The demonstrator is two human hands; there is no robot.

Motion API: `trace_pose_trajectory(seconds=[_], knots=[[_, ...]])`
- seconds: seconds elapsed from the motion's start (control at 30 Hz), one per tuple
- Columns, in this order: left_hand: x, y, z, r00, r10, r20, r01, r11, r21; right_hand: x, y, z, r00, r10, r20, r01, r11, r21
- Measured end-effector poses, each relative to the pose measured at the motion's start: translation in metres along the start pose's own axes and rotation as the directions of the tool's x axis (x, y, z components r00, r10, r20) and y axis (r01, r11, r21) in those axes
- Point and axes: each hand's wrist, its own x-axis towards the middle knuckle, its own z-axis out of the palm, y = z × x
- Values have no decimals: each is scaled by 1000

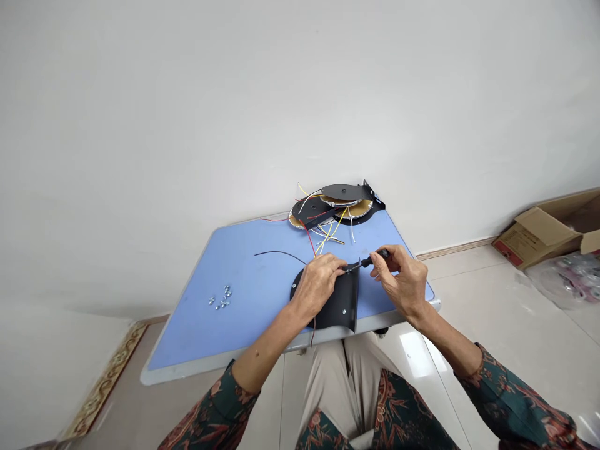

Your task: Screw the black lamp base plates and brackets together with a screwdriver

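Note:
My right hand (pixel 400 278) grips a screwdriver (pixel 368 261) by its black handle, its shaft slanting left. The driver's tip meets a small screw (pixel 348 271) near the upper edge of a black metal bracket (pixel 345 294). Thumb and fingers of my left hand (pixel 321 280) are pinched at that screw, while the palm covers part of the bracket's round end. Another screw (pixel 344 311) sits lower on the bracket, and one more (pixel 294 285) shows at its left rim. Red, yellow, black and brown wires come out around the bracket.
Several loose screws (pixel 224 301) lie on the left of the blue table (pixel 248 269). Black round-ended brackets (pixel 344 192) with wired discs are piled at the back by the wall. A cardboard box (pixel 539 234) and a clear plastic bag (pixel 565 278) rest on the floor at right.

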Motion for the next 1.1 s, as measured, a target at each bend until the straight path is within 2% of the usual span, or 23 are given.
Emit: trace_pose_trajectory(seconds=[0.1,0.37,0.67,0.9,1.1], knots=[[0,1,0,999,-4,44,3,999,43,-4,0,-1,999,20,-33,-20,1000,6],[0,2,1,997,-13,71,7,996,86,-12,1,-2,994,87,-73,-83,995,54],[2,4,1,991,-38,126,22,992,128,-12,0,-2,998,20,-62,-21,1000,-12],[2,4,4,992,-68,108,57,993,104,-16,0,0,993,96,-74,-93,994,49],[0,3,4,993,-91,71,88,995,41,-20,2,3,976,207,-73,-197,973,122]])
